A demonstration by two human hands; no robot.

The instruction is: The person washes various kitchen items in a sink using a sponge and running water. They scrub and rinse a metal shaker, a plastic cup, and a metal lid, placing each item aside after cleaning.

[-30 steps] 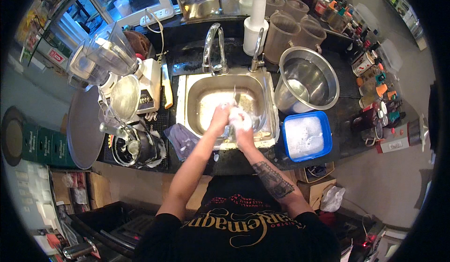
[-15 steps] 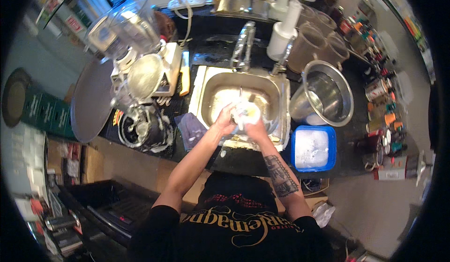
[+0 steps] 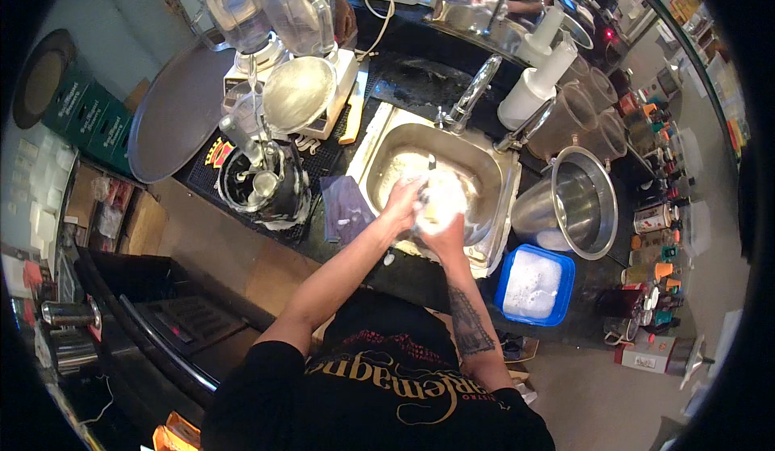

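Observation:
Both my hands are together over the near part of the steel sink. My left hand is closed at the left side of a bright, foam-covered thing. From the near right, my right hand closes on that same thing. Glare and suds hide its kind and most of my right fingers. Beyond my hands, the chrome tap rises at the sink's back edge. A folded grey-purple cloth lies on the counter, left of the sink.
Right of the sink stand a steel bucket and a blue tub of suds. To the left are a black container with bar tools, a strainer, blender jugs and a round tray. Bottles line the far right.
The whole view has turned and shifted, so the tap now leans right and more floor clutter shows at lower left. My hands stay together on the foamy thing, with slightly altered finger positions.

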